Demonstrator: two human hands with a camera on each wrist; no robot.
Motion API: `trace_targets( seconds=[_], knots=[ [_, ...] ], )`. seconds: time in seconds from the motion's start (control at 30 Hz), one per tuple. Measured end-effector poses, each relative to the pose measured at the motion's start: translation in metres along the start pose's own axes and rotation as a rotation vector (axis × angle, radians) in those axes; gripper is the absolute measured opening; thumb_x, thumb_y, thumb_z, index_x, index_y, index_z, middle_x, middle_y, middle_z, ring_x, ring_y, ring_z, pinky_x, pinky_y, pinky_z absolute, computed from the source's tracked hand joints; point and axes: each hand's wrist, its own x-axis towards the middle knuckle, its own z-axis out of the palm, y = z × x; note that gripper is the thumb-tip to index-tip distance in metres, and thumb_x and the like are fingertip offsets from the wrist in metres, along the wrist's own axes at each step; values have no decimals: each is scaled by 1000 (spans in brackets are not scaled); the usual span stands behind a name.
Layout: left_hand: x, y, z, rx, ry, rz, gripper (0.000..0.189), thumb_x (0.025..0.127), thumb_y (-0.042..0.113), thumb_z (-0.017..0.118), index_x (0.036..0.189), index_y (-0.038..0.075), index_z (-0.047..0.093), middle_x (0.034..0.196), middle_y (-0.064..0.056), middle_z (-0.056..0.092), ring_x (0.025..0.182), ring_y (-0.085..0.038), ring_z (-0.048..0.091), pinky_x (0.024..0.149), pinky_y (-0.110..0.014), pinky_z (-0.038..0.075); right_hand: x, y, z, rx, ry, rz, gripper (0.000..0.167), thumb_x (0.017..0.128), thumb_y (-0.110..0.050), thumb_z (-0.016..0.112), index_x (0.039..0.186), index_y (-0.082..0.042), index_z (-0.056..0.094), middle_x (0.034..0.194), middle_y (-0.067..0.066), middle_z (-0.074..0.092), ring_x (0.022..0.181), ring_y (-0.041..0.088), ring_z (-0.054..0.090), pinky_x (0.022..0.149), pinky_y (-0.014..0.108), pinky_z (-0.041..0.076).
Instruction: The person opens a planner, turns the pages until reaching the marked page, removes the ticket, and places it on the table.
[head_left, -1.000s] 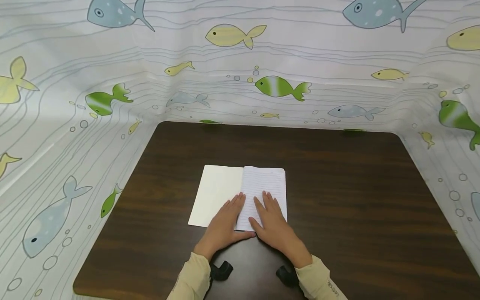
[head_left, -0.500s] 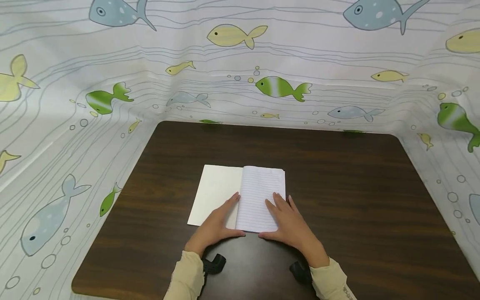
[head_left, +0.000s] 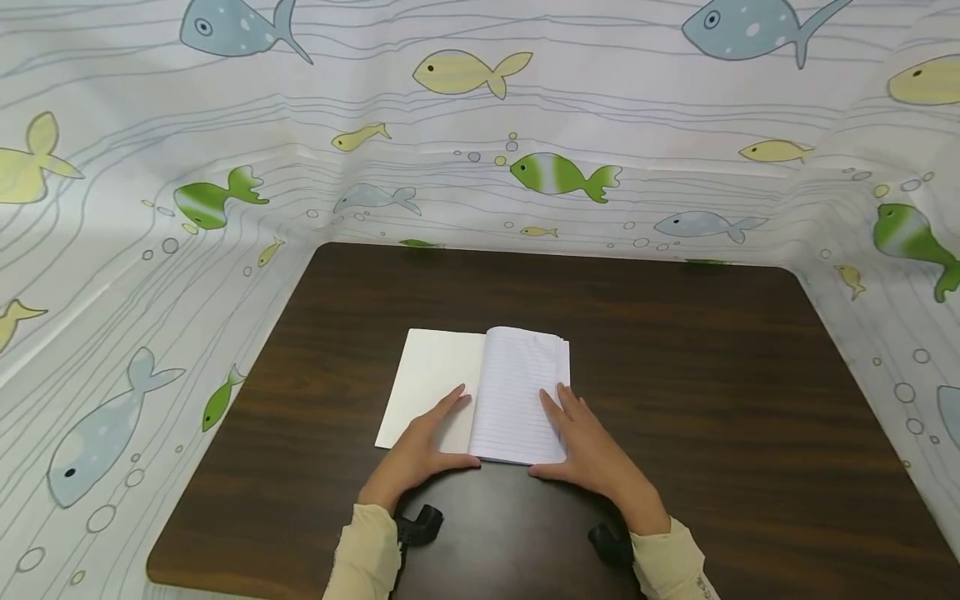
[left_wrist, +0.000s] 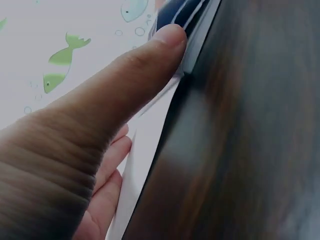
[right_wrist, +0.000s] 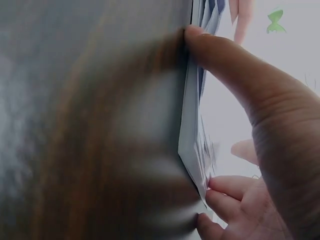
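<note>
A lined notebook [head_left: 517,400] lies spread on the dark table, a blank cream page [head_left: 438,375] on its left side. My left hand [head_left: 412,450] touches the lower part of that blank page with fingers spread, its thumb along the near edge by the fold. At the right edge of the lined pages, my right hand [head_left: 592,450] has its fingertips against the page edges, and its thumb touches the near edge. The right wrist view shows the page edges [right_wrist: 202,160] slightly fanned beside those fingers. The lined side bulges upward near the fold.
The brown wooden table [head_left: 712,400] reaches back to a white fish-print sheet [head_left: 480,125] that hangs behind and at both sides. Black straps or mounts [head_left: 422,527] sit at the wrists, below cream sleeves [head_left: 366,550].
Both hands have moved apart, the left leftward off the fold and the right out to the lined pages' edge. The upper lined pages now bulge and their edges sit shifted.
</note>
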Motion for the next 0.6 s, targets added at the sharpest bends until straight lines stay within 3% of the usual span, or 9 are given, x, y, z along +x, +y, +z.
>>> trace_targets(
  seconds=[0.33, 0.47, 0.6],
  knots=[
    [-7, -3, -8, 10, 44, -8, 104, 75, 29, 95, 161, 16, 39, 152, 3, 56, 145, -26, 46, 116, -51, 38, -1, 6, -4, 78, -16, 20, 123, 78, -47, 89, 164, 1, 15, 170, 19, 18, 157, 37, 15, 125, 55, 15],
    [-13, -2, -8, 5, 71, 32, 93, 82, 22, 90, 160, 14, 40, 151, -1, 57, 144, -26, 48, 114, -53, 40, -2, 6, -5, 86, -22, 15, 116, 79, -47, 88, 163, 1, 23, 170, 22, 19, 157, 39, 15, 125, 55, 15],
    [-20, 0, -8, -21, 126, 112, 85, 85, 1, 77, 160, 4, 36, 151, -13, 55, 140, -32, 51, 112, -56, 42, -3, 6, -6, 84, -30, 13, 107, 80, -47, 88, 159, 0, 35, 169, 25, 18, 157, 40, 15, 125, 56, 16]
  ],
)
